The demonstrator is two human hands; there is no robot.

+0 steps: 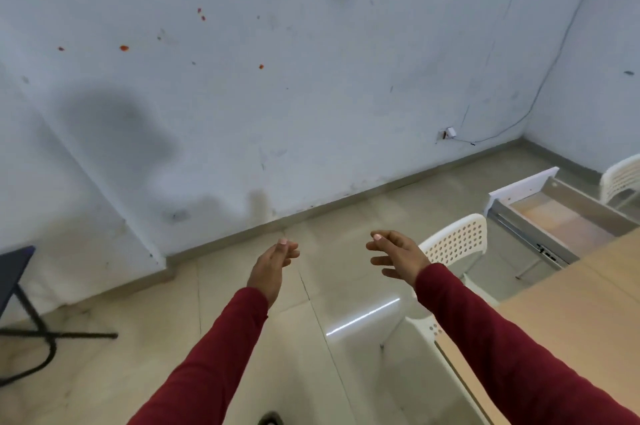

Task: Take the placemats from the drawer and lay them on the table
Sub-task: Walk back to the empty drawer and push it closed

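Left hand (273,260): hovering, fingers loosely open, empty.
Right hand (398,256): hovering, fingers spread, empty.
Drawer (554,216): standing open; placemats not discernible.
Handling: presumably light, flexible; grip opposite edges.

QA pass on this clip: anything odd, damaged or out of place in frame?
The drawer at right stands pulled open, with no placemat clearly visible in it. The wall is scuffed, with small orange-red flecks and a dark smudge at left. Both hands, left hand and right hand, are empty, fingers spread.
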